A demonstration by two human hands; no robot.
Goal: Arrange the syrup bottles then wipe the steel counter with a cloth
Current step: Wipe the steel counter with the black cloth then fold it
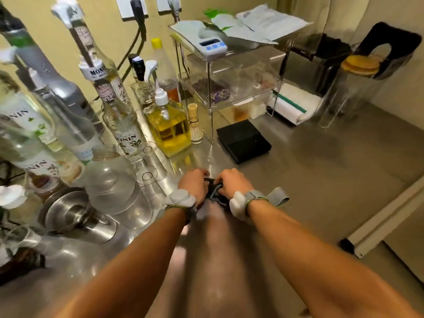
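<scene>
Your left hand [193,184] and right hand [231,183] meet mid-bench [332,168], both curled onto one small dark item [214,191]. It's mostly covered by your fingers, so you can't tell what it is; it has a pale outline on top. A grey strap [276,198] trails off your right wrist; white pads sit on both wrists.

Syrup bottles [128,125] crowd the left side, upright, packed close; the nearest ones are cut off by the frame edge and blurred. Labels read MONIN on a few, the rest unreadable. A square bottle [168,131] of yellow liquid with a pump stands just right of them, a whisk [195,125] beside it. Clear glasses [149,166] sit in front of the bottles, hard to count. A steel bowl [73,214] lies near left, partly hidden behind a big clear jar [112,182].

A black scale [244,143] rests flat beyond your hands. Behind it is a clear rack [229,72] with a timer [212,47] on top; the contents are murky. No cloth that you can pick out for sure.
</scene>
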